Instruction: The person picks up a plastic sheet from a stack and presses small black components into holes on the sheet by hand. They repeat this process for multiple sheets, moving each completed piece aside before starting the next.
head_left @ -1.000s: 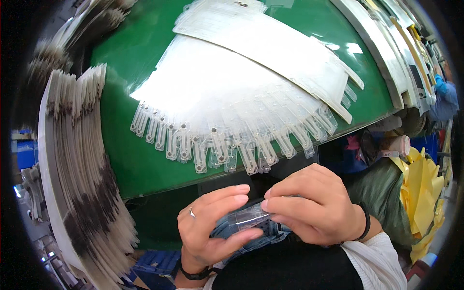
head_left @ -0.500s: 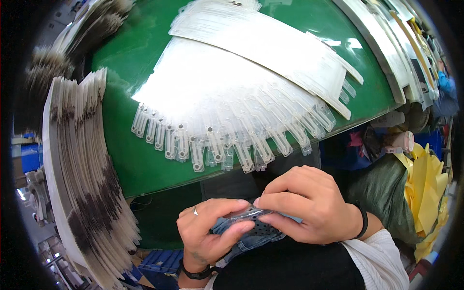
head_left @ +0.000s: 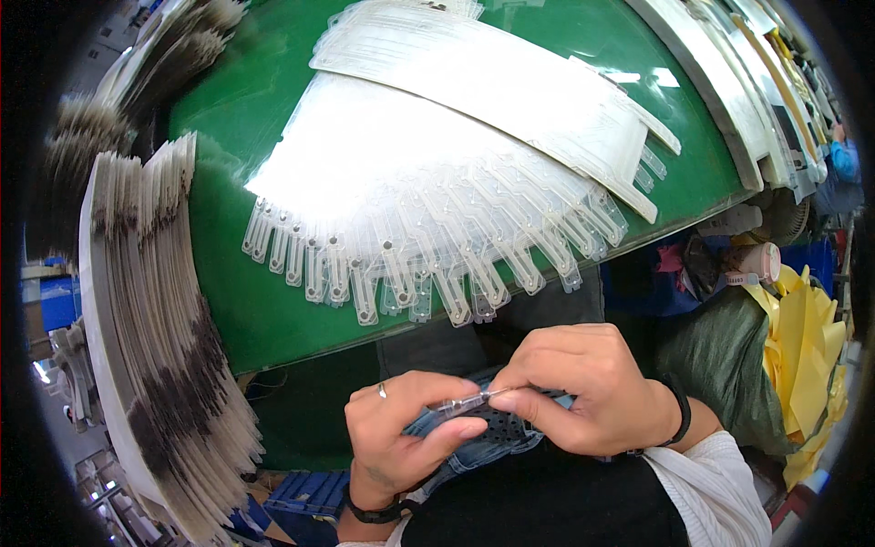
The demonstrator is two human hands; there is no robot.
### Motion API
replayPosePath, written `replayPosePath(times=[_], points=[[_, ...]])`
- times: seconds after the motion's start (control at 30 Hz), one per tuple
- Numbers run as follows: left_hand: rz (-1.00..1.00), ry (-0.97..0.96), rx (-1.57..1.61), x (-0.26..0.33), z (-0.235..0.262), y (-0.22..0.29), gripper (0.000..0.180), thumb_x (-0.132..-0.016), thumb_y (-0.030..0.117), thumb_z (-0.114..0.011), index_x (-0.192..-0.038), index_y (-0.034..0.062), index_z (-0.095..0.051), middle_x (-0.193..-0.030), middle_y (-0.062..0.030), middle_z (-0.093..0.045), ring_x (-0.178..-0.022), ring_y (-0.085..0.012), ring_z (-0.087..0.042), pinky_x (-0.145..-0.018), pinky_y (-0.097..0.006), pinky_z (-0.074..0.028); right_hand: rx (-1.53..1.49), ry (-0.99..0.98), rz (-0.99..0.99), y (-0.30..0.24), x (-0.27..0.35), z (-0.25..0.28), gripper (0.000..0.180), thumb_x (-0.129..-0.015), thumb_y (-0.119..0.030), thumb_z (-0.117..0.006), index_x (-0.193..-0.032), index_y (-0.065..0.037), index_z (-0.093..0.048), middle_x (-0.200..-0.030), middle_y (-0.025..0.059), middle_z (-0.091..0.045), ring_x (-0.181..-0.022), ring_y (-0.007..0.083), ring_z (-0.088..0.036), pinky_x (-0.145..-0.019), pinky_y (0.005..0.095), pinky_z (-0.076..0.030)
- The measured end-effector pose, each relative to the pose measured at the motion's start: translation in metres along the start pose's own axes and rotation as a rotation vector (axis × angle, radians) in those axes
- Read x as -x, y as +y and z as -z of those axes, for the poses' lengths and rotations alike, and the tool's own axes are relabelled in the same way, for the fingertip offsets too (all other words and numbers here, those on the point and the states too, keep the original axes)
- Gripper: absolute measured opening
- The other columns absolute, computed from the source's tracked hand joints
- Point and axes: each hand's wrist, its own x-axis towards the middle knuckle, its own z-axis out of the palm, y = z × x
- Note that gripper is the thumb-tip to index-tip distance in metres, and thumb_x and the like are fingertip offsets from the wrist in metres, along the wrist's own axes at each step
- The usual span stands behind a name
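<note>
In front of my lap, my left hand (head_left: pixel 390 427) pinches a small, clear, shiny plastic piece (head_left: pixel 458 403) between thumb and fingers. My right hand (head_left: pixel 588 387) is closed at the piece's right end, thumb and index finger pressed together. Its exact kind is hard to make out, as the fingertips cover both ends. Beyond my hands, a fanned stack of translucent white plastic sheets (head_left: pixel 365 155) lies on the green table. Their narrow clear tabs (head_left: pixel 447 283), with small dark dots, point towards me. Neither hand touches the stack.
The green table's (head_left: pixel 283 333) front edge runs just past my hands. At the left stands a tall stack of thin sheets with dark-stained edges (head_left: pixel 173 346). Rightward are a dark green bag (head_left: pixel 715 365), yellow sheets (head_left: pixel 807 337) and a cup (head_left: pixel 764 263). A blue crate (head_left: pixel 305 497) sits low at left.
My right thumb and fingers have shifted slightly on the plastic piece, now pinching its right end more narrowly. My left hand has moved a little to the right. The sheets stay fanned out.
</note>
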Motion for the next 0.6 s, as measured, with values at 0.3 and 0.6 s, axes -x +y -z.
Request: replayPosePath(times=[0.3, 0.6], points=[[-0.141, 0.005, -0.143, 0.0004, -0.0036, -0.0019, 0.016, -0.074, 0.012, -0.080, -0.083, 0.0019, -0.071, -0.075, -0.0106, -0.070, -0.065, -0.0228, -0.070, -0.058, -0.029, -0.053, 0.040, 0.022, 0.003, -0.0025, -0.0037, 0.0028, 0.007, -0.080, -0.010, -0.070, -0.077, -0.005, -0.066, -0.072, 0.0087, -0.062, -0.064, 0.0272, -0.062, -0.057, 0.0349, -0.049], [-0.008, 0.058, -0.143, 0.0006, -0.0036, -0.0032, 0.017, -0.078, 0.011, -0.077, -0.088, -0.0001, -0.070, -0.079, -0.0118, -0.071, -0.066, -0.0217, -0.070, -0.059, -0.029, -0.054, 0.081, 0.043, 0.016, 0.0009, -0.0054, 0.0021, 0.018, -0.081, -0.016, -0.073, -0.092, -0.004, -0.067, -0.092, 0.0099, -0.065, -0.082, 0.0282, -0.064, -0.070, 0.0361, -0.050]])
